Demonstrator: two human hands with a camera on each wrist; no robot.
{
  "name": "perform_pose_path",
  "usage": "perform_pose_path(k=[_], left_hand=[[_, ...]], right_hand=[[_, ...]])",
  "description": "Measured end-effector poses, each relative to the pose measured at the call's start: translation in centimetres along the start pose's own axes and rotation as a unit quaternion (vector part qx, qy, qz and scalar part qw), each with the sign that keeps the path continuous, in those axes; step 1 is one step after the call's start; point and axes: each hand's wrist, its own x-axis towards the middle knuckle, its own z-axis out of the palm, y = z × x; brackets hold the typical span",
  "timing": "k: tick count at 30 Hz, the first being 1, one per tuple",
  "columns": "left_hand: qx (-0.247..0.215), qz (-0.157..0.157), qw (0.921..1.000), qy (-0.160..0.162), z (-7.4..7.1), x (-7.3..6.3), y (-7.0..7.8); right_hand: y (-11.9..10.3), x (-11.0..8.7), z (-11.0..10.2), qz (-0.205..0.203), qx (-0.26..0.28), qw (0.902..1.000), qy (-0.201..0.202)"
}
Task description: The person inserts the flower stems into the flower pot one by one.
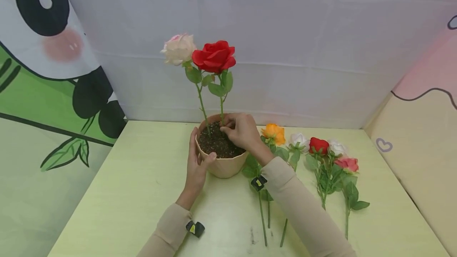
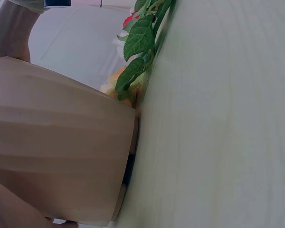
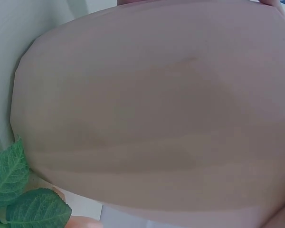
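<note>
A beige flowerpot [image 1: 225, 168] filled with dark soil [image 1: 218, 148] stands on the table near the back wall. My left hand [image 1: 196, 169] holds its left side, thumb at the front rim; the left wrist view shows part of this hand [image 2: 12, 209] against the pot wall [image 2: 61, 137]. Above the soil, my right hand [image 1: 243, 131] pinches the lower stem of a tall red rose [image 1: 214, 56]. Left of it, a pale pink-white rose [image 1: 179, 48] rises from the soil untouched. The pot's outer wall [image 3: 142, 104] fills the right wrist view, hiding the right fingertips.
Right of the pot, several loose artificial roses lie on the pale table [image 1: 143, 193], among them an orange rose [image 1: 274, 133], a red rose [image 1: 319, 146] and a coral-pink rose [image 1: 347, 164]. A white cloth wall [image 1: 285, 50] stands close behind the pot.
</note>
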Motion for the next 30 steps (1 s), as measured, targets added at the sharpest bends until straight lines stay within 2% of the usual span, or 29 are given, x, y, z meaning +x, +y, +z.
perform_pose_path(k=[1,4,11,14,17,20,23,25,27,30], left_hand=[[0.003,-0.010,0.9999,0.003,-0.2,0.1,-0.4],[0.006,-0.014,0.9999,0.005,-0.1,0.0,0.0],[0.003,0.008,0.9999,0.005,1.0,-0.4,3.8],[0.009,0.000,0.9999,0.008,0.9,-0.4,3.6],[0.018,-0.006,0.9998,0.005,0.5,-0.2,2.5],[0.002,0.008,1.0000,-0.004,0.5,-0.1,1.5],[-0.004,0.009,0.9999,-0.007,0.0,0.3,-0.6],[-0.004,0.001,1.0000,-0.008,-0.6,0.7,-2.3],[-0.003,-0.007,0.9999,-0.008,-1.0,1.0,-3.5],[-0.005,-0.015,0.9999,-0.005,-1.1,0.7,-3.5]], right_hand=[[0.1,0.0,0.1,-0.001,0.000,1.0000,0.001],[0.2,0.0,0.2,-0.005,0.000,1.0000,0.004],[0.2,0.1,0.2,-0.014,-0.008,0.9998,0.009],[0.4,0.1,0.2,-0.021,-0.014,0.9996,0.012],[0.5,0.0,0.1,-0.028,-0.011,0.9994,0.019],[0.6,-0.1,0.0,-0.029,0.004,0.9991,0.031],[0.8,-0.2,0.0,-0.026,0.024,0.9984,0.043],[0.9,-0.2,0.0,-0.023,0.037,0.9979,0.047],[1.0,-0.2,0.1,-0.021,0.050,0.9972,0.052],[1.1,-0.3,0.3,-0.017,0.068,0.9961,0.053]])
